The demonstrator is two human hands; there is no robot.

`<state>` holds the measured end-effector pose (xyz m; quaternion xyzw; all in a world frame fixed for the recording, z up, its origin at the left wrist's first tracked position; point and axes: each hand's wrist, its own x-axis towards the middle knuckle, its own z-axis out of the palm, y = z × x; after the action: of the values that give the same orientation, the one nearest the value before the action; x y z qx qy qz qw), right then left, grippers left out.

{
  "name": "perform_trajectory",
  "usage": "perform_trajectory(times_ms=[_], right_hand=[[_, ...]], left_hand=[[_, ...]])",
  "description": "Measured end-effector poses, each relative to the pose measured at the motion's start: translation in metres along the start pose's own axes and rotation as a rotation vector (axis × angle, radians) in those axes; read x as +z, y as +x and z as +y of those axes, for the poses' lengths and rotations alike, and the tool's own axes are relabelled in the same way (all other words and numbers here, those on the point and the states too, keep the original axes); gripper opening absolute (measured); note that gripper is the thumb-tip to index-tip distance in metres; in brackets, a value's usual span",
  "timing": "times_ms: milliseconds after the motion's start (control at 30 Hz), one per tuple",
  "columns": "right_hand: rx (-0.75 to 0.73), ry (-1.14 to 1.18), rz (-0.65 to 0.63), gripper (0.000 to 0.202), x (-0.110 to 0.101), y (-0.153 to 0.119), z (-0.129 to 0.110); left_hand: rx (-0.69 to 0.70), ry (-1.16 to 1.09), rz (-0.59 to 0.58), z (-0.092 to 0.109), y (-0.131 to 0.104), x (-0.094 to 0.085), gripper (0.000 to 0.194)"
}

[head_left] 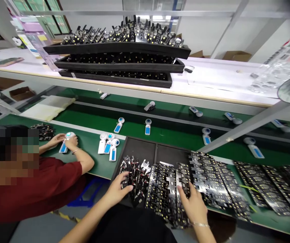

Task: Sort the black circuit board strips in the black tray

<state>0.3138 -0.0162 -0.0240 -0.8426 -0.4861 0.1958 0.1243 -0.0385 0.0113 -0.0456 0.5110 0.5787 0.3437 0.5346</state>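
My left hand [116, 190] flat, fingers spread, resting on loose pile of small black boards [134, 173] in black tray [145, 148]; nothing gripped. My right hand [192, 204] open, fingertips on panel strips [167, 189] at tray's near edge, no pinch visible. Three white-blue devices [108, 145] grouped on green belt [175, 135] left of tray. Three stacked trays [116, 62] on shelf. Co-worker's hands [67, 140] on another device.

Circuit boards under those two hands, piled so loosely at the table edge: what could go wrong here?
1. The boards overlap in a loose heap in the black tray; the left hand and right hand pressing on them might scratch parts or tangle them.
2. Some boards hang past the near edge and could slide off.
3. The stacked trays on the shelf carry upright boards that might tip.
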Motion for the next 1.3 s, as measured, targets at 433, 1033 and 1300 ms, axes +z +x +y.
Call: perform_trajectory(times_ms=[433,1033,1300], right_hand=[[0.174,1.519,-1.065,0.111,-0.074,-0.066,-0.042],[-0.15,0.923,-0.298,0.062,-0.035,-0.11,-0.085],[-0.217,0.9,-0.221,0.055,-0.026,-0.102,-0.085]], left_hand=[[-0.079,-0.418,-0.439,0.098,-0.025,0.024,0.033],[0.173,0.055,0.069,0.085,-0.021,0.026,0.019],[0.147,0.052,0.199,0.081,-0.021,0.032,0.022]])
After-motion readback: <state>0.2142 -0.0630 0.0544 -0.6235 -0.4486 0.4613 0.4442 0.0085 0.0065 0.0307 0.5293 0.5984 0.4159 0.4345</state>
